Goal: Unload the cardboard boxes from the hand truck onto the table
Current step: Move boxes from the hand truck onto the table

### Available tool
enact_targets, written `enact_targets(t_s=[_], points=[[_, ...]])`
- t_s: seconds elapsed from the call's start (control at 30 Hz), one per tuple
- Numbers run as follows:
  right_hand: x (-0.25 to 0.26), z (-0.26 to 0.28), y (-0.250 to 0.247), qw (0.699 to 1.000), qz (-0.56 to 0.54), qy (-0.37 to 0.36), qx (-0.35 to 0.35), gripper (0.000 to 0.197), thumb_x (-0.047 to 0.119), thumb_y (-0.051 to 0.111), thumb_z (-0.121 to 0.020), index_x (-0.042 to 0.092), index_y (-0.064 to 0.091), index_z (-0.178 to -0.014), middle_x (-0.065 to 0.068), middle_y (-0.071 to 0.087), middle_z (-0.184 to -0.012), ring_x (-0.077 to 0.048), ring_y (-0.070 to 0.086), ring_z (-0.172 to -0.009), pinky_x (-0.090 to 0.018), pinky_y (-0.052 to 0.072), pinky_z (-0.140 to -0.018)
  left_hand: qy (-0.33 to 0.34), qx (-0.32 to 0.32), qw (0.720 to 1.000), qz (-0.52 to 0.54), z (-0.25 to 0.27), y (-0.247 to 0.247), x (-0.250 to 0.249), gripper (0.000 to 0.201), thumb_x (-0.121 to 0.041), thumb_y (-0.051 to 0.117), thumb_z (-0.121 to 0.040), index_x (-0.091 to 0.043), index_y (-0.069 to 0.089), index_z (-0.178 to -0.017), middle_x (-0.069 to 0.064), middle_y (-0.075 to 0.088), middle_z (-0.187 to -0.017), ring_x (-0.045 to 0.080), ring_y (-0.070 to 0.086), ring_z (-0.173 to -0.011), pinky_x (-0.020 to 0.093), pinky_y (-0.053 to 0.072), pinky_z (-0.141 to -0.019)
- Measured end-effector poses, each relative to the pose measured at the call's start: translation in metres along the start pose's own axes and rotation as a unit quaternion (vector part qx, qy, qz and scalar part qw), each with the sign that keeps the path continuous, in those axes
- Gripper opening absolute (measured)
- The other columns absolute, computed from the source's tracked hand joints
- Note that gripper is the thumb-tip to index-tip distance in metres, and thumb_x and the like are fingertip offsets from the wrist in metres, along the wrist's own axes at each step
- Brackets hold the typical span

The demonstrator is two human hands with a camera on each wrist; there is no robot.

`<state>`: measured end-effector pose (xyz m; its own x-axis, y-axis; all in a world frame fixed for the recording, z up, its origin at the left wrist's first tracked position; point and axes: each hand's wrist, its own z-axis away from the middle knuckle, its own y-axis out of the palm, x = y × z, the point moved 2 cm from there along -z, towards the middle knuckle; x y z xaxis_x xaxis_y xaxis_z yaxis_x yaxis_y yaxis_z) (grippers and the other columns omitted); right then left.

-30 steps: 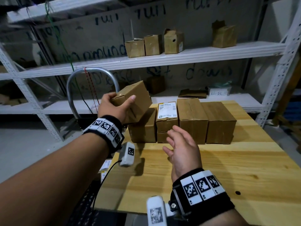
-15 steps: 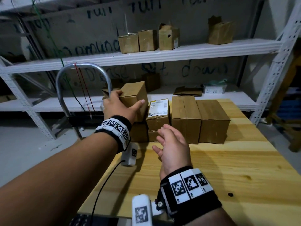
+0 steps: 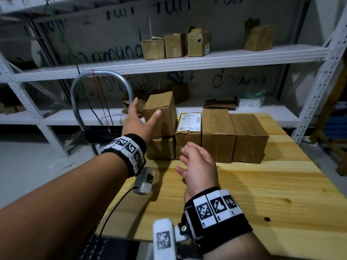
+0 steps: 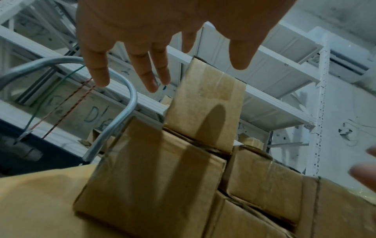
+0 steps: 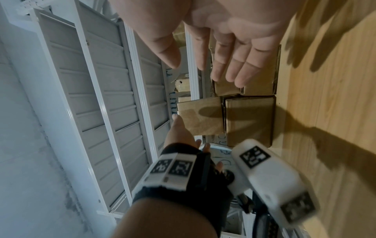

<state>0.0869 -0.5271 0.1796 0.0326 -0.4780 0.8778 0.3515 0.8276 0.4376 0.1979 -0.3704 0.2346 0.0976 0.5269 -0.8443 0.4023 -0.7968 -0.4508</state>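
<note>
A small cardboard box stands on top of another box at the left end of a row on the wooden table. My left hand is spread beside it, with straight fingers off its left side and the thumb near its front face. In the left wrist view the left hand holds nothing above the top box. My right hand hovers relaxed and empty over the table before the row. The hand truck's metal handle rises left of the table.
A labelled box and two bigger boxes fill the row to the right. White shelving behind carries more cartons. A dark mesh platform lies by the table's near left corner.
My left hand carried the small box onto the lower box, set it upright and let go, fingers now spread. The right hand stayed hovering over the table.
</note>
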Motion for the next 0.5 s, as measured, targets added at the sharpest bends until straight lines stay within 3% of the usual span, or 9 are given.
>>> enact_targets(t_s=[0.13, 0.27, 0.37, 0.47, 0.5], points=[[-0.005, -0.001, 0.005, 1.0, 0.004, -0.004, 0.002, 0.013, 0.027, 0.064, -0.098, 0.032, 0.072, -0.107, 0.002, 0.075, -0.111, -0.016, 0.07, -0.104, -0.041, 0.062, -0.086, -0.06, 0.0, 0.997, 0.041, 0.01, -0.017, 0.016, 0.084, -0.064, 0.067, -0.091, -0.033, 0.031, -0.16, 0.006, 0.052, -0.155, 0.028, 0.057, -0.134, 0.051, 0.051, -0.11], [-0.014, 0.002, 0.015, 1.0, 0.007, -0.006, 0.019, 0.01, 0.025, 0.064, -0.099, 0.03, 0.073, -0.097, 0.0, 0.075, -0.106, -0.018, 0.07, -0.106, -0.038, 0.058, -0.078, -0.104, -0.016, 0.993, 0.059, 0.023, -0.042, 0.041, 0.074, -0.059, 0.066, -0.095, -0.022, 0.043, -0.154, 0.002, 0.062, -0.136, 0.021, 0.06, -0.118, 0.035, 0.048, -0.099], [-0.026, 0.008, 0.027, 0.999, 0.02, -0.001, 0.033, 0.01, 0.027, 0.065, -0.098, 0.029, 0.075, -0.095, -0.001, 0.076, -0.103, -0.022, 0.071, -0.104, -0.041, 0.058, -0.08, -0.135, -0.037, 0.988, 0.063, 0.035, -0.071, 0.065, 0.069, -0.06, 0.065, -0.095, -0.018, 0.05, -0.147, 0.001, 0.062, -0.131, 0.021, 0.06, -0.116, 0.036, 0.049, -0.101], [-0.04, 0.019, 0.043, 0.998, 0.026, 0.009, 0.051, 0.011, 0.028, 0.066, -0.097, 0.027, 0.076, -0.097, 0.0, 0.078, -0.104, -0.021, 0.072, -0.104, -0.042, 0.058, -0.081, -0.168, -0.055, 0.982, 0.059, 0.047, -0.105, 0.088, 0.068, -0.064, 0.064, -0.094, -0.019, 0.054, -0.144, 0.003, 0.064, -0.132, 0.024, 0.063, -0.117, 0.035, 0.051, -0.091], [-0.043, 0.022, 0.049, 0.998, 0.024, 0.013, 0.06, 0.012, 0.028, 0.065, -0.097, 0.025, 0.076, -0.099, 0.001, 0.078, -0.104, -0.019, 0.072, -0.104, -0.039, 0.058, -0.079, -0.182, -0.056, 0.98, 0.065, 0.052, -0.115, 0.096, 0.069, -0.067, 0.064, -0.092, -0.021, 0.055, -0.142, 0.004, 0.065, -0.132, 0.025, 0.064, -0.116, 0.038, 0.053, -0.093]])
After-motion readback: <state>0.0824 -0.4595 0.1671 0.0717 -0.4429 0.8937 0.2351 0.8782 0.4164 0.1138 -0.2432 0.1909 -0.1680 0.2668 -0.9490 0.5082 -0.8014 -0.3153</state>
